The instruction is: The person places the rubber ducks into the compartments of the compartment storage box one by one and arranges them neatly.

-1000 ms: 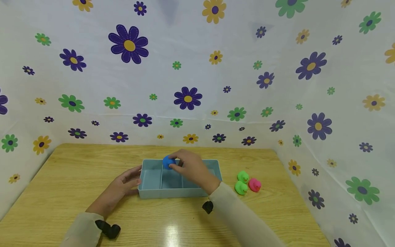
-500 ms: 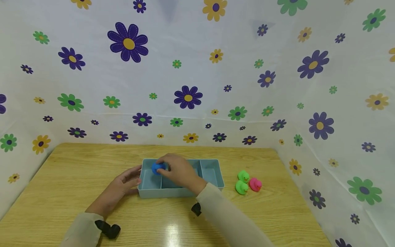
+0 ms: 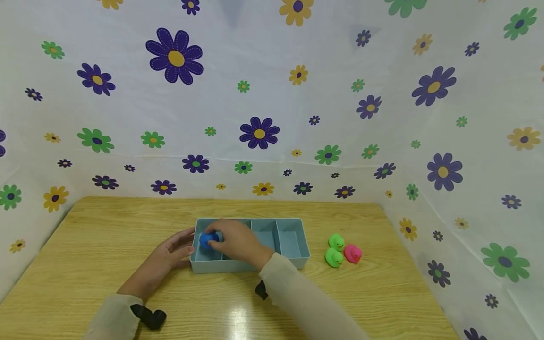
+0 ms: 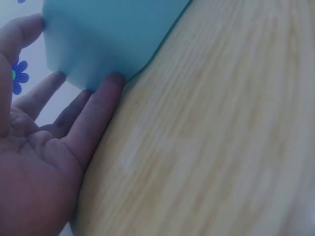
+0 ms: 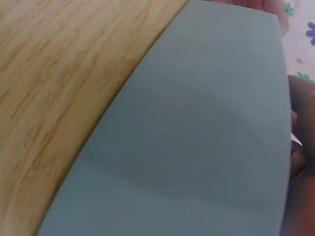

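Note:
A light blue divided box [image 3: 229,266] stands on the table, split into several compartments in a row. My right hand [image 3: 238,242] reaches over it and pinches a small round blue toy [image 3: 208,240] between thumb and fingers, inside the outline of the leftmost compartment. Its exact kind is partly hidden by the fingers. At the box's left end rests my left hand [image 3: 170,252], and in the left wrist view its extended fingers [image 4: 101,108] touch the outer wall [image 4: 113,39]. From the right wrist, the front wall [image 5: 197,118] covers most of the view, with part of the right hand [image 5: 302,147] behind it.
Right of the box sit two green toy ducks [image 3: 334,258] and a pink toy duck [image 3: 353,253], close together. The wooden table [image 3: 374,302] ends at a white flowered cloth [image 3: 221,104] behind and on the sides.
My right hand has carried the blue toy leftward and lower, from over the second compartment to the leftmost one. My left hand stays at the box's end. The ducks have not moved.

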Available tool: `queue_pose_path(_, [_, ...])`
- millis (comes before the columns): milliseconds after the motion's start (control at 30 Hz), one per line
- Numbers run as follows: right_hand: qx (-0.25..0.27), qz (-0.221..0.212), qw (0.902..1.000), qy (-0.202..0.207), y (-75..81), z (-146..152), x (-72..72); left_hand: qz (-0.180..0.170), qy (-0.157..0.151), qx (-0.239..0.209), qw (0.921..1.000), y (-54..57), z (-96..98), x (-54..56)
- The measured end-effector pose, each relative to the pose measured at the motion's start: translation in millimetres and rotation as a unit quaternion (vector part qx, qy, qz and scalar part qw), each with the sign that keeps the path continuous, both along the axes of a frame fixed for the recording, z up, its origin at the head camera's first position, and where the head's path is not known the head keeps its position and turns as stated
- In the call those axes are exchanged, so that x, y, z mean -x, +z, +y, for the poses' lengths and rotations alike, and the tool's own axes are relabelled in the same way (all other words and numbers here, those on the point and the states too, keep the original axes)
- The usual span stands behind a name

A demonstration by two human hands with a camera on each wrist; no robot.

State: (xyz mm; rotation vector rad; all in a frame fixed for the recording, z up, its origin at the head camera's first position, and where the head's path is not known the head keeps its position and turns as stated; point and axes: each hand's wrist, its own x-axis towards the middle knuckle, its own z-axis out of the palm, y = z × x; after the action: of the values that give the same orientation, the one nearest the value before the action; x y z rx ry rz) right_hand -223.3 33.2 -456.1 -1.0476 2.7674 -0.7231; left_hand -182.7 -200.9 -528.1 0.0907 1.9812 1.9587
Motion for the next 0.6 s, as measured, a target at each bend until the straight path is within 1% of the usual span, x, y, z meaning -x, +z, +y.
queue_pose_path(233, [-0.028,-0.014,0.9995,-0.009,-4.3,-5.3,2.3,0.015,-0.007,-0.004,0.9999,3.6,0.3,-0.7])
queue_pose_path(333, [-0.038,-0.017,0.9991,-0.011,-6.1,-7.2,3.0,0.007,-0.004,-0.004,1.0000,4.2,0.6,-0.5])
queue_pose_path(433, [-0.039,-0.017,0.9990,-0.013,-7.3,-8.2,3.1,-0.001,0.001,-0.003,1.0000,3.2,0.5,-0.1])
queue_pose_path(533, [-0.041,-0.019,0.9988,-0.016,-8.2,-9.4,3.3,0.003,0.000,-0.001,1.0000,1.8,0.4,0.2])
queue_pose_path(600, [-0.043,-0.022,0.9987,-0.017,-8.3,-10.1,3.3,0.012,-0.002,-0.003,0.9999,1.2,0.7,0.7])
